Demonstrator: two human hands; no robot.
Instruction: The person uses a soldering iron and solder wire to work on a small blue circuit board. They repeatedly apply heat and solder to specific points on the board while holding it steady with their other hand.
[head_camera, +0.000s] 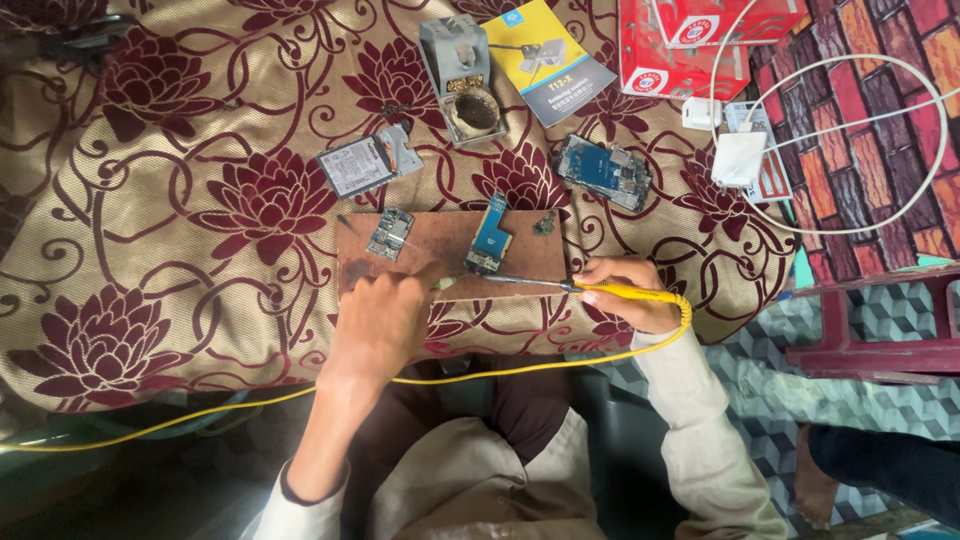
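Observation:
My right hand (622, 295) grips a yellow-handled soldering iron (560, 286), its metal tip pointing left toward a small blue circuit board (490, 236) lying on a brown wooden board (440, 245). My left hand (385, 320) rests at the front edge of that wooden board, fingers curled; something small and pale shows at its fingertips, too small to tell. A grey circuit piece (390, 233) and a small dark part (545, 224) also lie on the wooden board. The iron's yellow cable (500, 372) runs down across my lap and off to the left.
A grey soldering-iron stand (460, 75) with a sponge, a phone battery (368, 160), an opened phone body (604, 170), a leaflet (550, 60) and red boxes (680, 45) lie on the flowered cloth (180, 220). A white charger with cable (740, 158) sits right. Another person's foot (815, 480) shows lower right.

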